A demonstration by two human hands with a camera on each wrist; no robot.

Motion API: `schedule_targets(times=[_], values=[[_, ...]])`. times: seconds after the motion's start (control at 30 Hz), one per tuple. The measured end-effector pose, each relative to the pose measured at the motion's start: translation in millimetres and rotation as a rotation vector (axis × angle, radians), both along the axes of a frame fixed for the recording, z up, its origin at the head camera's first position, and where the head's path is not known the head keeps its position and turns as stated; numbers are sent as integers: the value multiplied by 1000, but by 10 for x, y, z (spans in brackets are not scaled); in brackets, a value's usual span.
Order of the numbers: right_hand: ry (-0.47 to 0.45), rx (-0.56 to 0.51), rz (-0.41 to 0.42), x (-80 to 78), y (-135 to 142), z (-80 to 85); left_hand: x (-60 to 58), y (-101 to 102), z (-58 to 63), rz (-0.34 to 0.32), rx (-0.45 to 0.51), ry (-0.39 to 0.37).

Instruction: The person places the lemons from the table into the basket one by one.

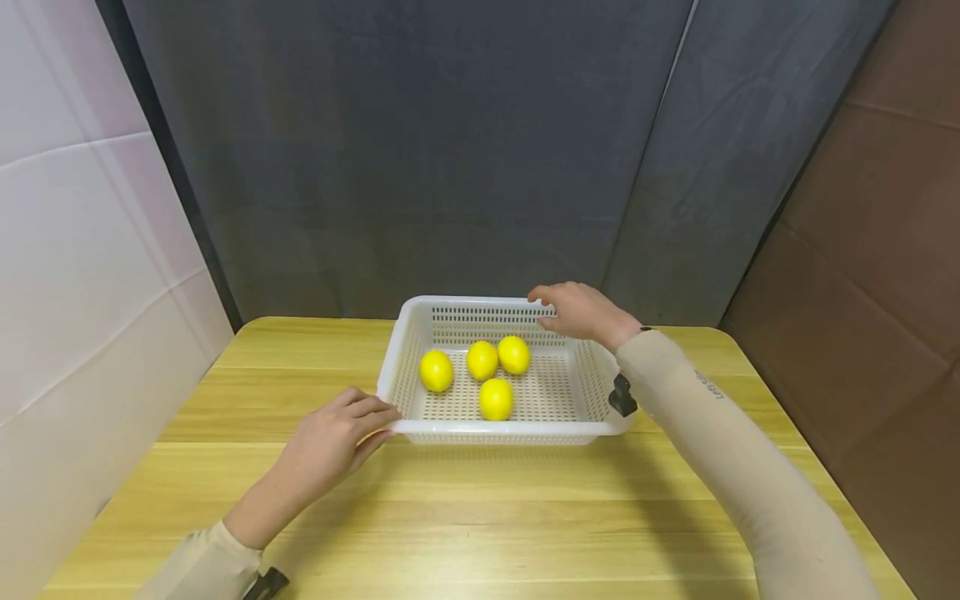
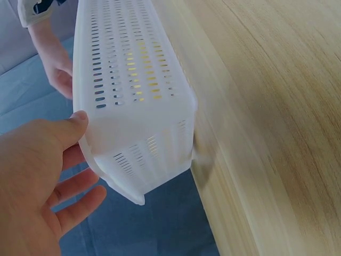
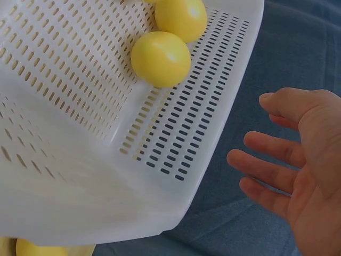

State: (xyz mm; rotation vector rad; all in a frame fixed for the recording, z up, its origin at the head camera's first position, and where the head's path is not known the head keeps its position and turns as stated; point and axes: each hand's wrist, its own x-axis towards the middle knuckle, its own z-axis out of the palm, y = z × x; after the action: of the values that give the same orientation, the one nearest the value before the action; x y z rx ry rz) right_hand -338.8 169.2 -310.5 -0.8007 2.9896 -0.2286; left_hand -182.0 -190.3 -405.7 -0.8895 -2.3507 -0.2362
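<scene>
A white plastic basket (image 1: 510,428) with slotted walls stands toward the back of the table. Several smooth, yellow, lemon-like fruits (image 1: 496,400) lie on its floor, mostly left of the middle. My left hand (image 1: 341,437) holds the near left corner of the basket. In the left wrist view its thumb lies on the rim, with the other fingers on the rim's far side. Over at the far right rim is my right hand (image 1: 581,312). The right wrist view shows that hand (image 3: 298,160) beside the rim with a gap between, fingers spread and holding nothing.
The wooden table (image 1: 465,517) ends just behind the basket, before a dark grey curtain (image 1: 420,167). A white panel (image 1: 90,233) borders the left side, a brown one (image 1: 862,250) the right. A yellow shape (image 3: 40,249) shows below the basket's edge in the right wrist view.
</scene>
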Motion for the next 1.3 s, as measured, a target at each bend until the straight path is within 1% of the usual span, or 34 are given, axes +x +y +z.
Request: schedule_targets(times=[0.2, 0.4, 0.7, 0.8, 0.93, 1.1, 1.3], values=[[26, -2, 13, 6, 83, 29, -4, -1, -9, 1, 1, 6], [23, -44, 5, 26, 188, 80, -9, -5, -13, 3, 3, 5], [3, -50, -4, 146, 401, 137, -27, -20, -28, -3, 5, 12], [-8, -60, -16, 192, 473, 134, -28, -19, -30, -4, 3, 12], [-20, -45, -28, 250, 545, 103, -28, -20, -30, -6, 1, 12], [9, -24, -22, 288, 607, 69, -33, -21, -27, -8, 4, 13], [55, -36, -12, 283, 668, 76, -34, -25, -14, 2, -4, 7]])
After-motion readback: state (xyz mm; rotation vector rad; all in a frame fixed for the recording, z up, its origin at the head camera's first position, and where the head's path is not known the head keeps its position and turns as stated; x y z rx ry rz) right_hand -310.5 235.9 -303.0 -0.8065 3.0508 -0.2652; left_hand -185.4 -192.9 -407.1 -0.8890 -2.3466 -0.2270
